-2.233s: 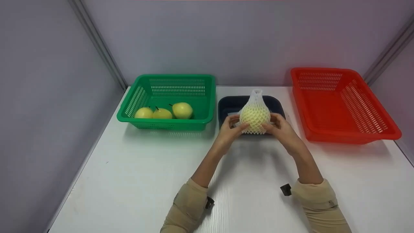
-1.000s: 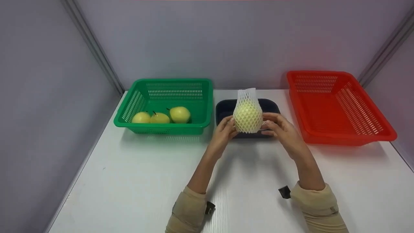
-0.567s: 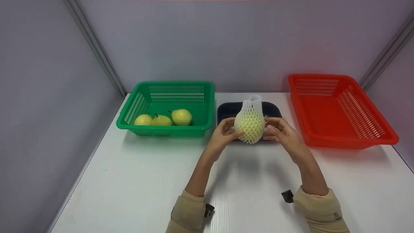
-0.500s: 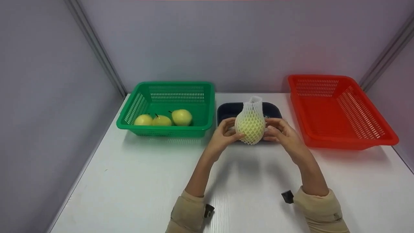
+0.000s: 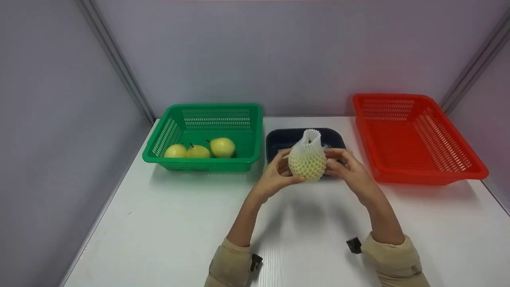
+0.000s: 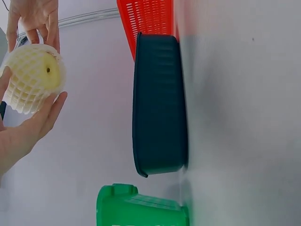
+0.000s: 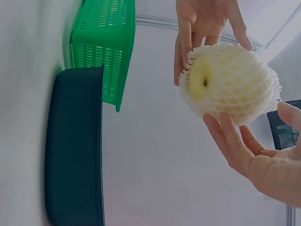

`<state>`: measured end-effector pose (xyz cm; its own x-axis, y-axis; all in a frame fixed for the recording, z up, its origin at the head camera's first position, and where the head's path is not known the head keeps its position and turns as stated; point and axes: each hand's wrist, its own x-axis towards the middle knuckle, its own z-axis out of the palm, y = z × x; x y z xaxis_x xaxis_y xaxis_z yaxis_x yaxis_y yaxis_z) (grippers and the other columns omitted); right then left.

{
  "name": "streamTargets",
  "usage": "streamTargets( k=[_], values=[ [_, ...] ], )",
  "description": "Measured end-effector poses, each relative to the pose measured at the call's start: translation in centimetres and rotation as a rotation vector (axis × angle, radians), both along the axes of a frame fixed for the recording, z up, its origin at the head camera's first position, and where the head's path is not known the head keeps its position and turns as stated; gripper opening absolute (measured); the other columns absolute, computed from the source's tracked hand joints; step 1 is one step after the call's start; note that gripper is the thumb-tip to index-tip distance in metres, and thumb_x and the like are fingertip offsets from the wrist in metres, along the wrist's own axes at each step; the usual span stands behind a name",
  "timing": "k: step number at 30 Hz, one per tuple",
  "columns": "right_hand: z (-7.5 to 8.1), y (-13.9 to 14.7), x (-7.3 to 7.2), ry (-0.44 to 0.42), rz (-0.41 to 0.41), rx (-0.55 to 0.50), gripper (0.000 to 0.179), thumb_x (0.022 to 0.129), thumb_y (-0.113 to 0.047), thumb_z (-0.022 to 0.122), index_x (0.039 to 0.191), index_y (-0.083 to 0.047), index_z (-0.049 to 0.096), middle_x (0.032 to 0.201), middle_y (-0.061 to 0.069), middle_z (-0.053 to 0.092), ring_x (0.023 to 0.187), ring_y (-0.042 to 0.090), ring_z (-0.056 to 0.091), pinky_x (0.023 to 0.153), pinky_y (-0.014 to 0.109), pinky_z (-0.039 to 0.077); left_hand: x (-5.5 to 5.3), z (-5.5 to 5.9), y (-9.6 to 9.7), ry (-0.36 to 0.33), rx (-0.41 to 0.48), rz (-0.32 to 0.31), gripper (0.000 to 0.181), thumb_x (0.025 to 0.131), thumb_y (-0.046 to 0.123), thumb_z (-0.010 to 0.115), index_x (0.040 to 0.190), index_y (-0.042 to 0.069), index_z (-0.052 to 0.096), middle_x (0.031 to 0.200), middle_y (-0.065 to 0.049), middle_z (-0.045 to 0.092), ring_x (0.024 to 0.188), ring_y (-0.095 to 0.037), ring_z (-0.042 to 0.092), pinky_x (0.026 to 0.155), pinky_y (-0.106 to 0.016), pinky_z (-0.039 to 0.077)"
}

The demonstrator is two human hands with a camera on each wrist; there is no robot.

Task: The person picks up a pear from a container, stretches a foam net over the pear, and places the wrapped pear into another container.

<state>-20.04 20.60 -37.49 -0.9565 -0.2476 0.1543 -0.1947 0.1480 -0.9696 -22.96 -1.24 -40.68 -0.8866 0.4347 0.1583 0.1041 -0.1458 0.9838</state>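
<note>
A yellow pear [image 5: 307, 164] in a white foam net sleeve [image 5: 305, 148] is held upright between both hands, raised above the table. The stem shows inside the sleeve's open top. From below, the pear's bare end [image 6: 49, 70] shows through the sleeve's lower opening. My left hand [image 5: 275, 177] grips the left side, thumb across the lower front and fingers behind. My right hand [image 5: 350, 171] holds the right side, with its fingertips [image 7: 225, 117] on the netting. Behind the pear sits a dark blue tray [image 5: 277, 135], partly hidden by pear and hands.
A green basket [image 5: 255, 131] with three bare pears [image 5: 222, 147] stands at the back left. At the back right is a red basket [image 5: 392, 137]. Pale material shows inside the blue tray. The white table [image 5: 191, 223] extends in front, with walls behind and at the sides.
The pear tilts so its stem shows through the sleeve's top opening, and it sits slightly lower in view. My left thumb has slid across its lower front. The whole view shifts slightly.
</note>
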Motion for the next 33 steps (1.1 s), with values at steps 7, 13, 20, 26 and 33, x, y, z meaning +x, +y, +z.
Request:
streamTargets(
  k=[7,13,20,26,33],
  values=[
    [-0.1,0.0,0.0,-0.005,0.011,0.003,0.042,0.096,-0.021,0.051,0.129,0.001,0.038,0.128,0.012,0.038,0.114,0.026,0.042,0.095,0.039,0.038,0.5,-0.1,0.4,0.091,-0.106,0.041,0.081,0.072,-0.001,0.076,0.139,0.006,0.031,0.129,-0.013,0.044,0.114,-0.022,0.049,0.09,-0.028,0.042],
    [-0.2,-0.1,0.0,-0.028,0.005,0.026,0.046,0.094,-0.024,0.053,0.13,-0.001,0.037,0.128,0.013,0.038,0.113,0.028,0.044,0.094,0.04,0.038,0.8,-0.1,0.5,0.147,-0.169,0.068,0.083,0.072,0.002,0.078,0.14,0.006,0.03,0.128,-0.011,0.044,0.11,-0.019,0.052,0.088,-0.026,0.044],
    [-0.3,-0.5,0.0,-0.006,0.067,0.027,0.054,0.089,-0.014,0.062,0.135,-0.003,0.036,0.134,0.012,0.04,0.122,0.028,0.04,0.093,0.034,0.04,1.0,0.1,0.5,0.411,-0.386,0.209,0.091,0.066,0.022,0.084,0.139,0.007,0.031,0.123,-0.009,0.04,0.108,-0.018,0.048,0.088,-0.03,0.043],
    [-0.6,-1.0,0.1,0.006,0.065,0.053,0.058,0.085,-0.007,0.065,0.136,-0.006,0.039,0.131,0.015,0.042,0.115,0.032,0.044,0.087,0.032,0.044,1.1,-0.1,0.4,0.609,-0.522,0.34,0.087,0.064,0.027,0.085,0.132,0.01,0.034,0.121,-0.009,0.037,0.108,-0.019,0.045,0.089,-0.035,0.042],
    [-0.7,-1.3,0.1,-0.034,0.033,0.035,0.057,0.088,-0.008,0.062,0.136,-0.003,0.033,0.133,0.017,0.042,0.12,0.031,0.039,0.096,0.045,0.036,1.2,0.0,0.6,0.644,-0.584,0.39,0.085,0.066,0.029,0.083,0.132,0.004,0.034,0.12,-0.009,0.049,0.105,-0.021,0.047,0.087,-0.036,0.043]
  ],
)
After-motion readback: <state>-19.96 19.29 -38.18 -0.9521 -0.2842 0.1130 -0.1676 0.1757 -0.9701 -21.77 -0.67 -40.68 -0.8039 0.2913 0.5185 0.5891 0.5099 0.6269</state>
